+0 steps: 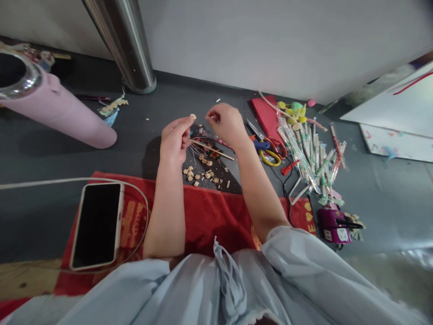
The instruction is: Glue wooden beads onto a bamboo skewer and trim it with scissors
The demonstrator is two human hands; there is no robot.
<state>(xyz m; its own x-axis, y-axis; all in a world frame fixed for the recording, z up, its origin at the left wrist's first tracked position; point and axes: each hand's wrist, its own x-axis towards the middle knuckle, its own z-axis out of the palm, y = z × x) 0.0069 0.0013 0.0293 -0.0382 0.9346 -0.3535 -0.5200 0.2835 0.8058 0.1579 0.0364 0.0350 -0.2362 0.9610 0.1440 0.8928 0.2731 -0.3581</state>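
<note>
Between the thumb and forefinger of my left hand (176,139) is a small pale wooden piece (193,117). My right hand (227,124) hovers just to its right, fingers curled into a pinch; whatever they hold, if anything, is too small to make out. Beneath both hands lie a thin wooden stick (216,150), a tangle of fine threads (198,151) and several loose pale wooden pieces (203,175) on the dark tabletop. Right of my right wrist are scissors with yellow handles (270,158) and a blue-handled tool (261,145).
A pink bottle (64,108) and a metal post (130,49) stand at left. On the red cloth (216,212) rests a tablet (97,225) with a white cable. Wrapped sticks (311,153), a red packet (264,115) and a purple device (333,225) occupy the right side.
</note>
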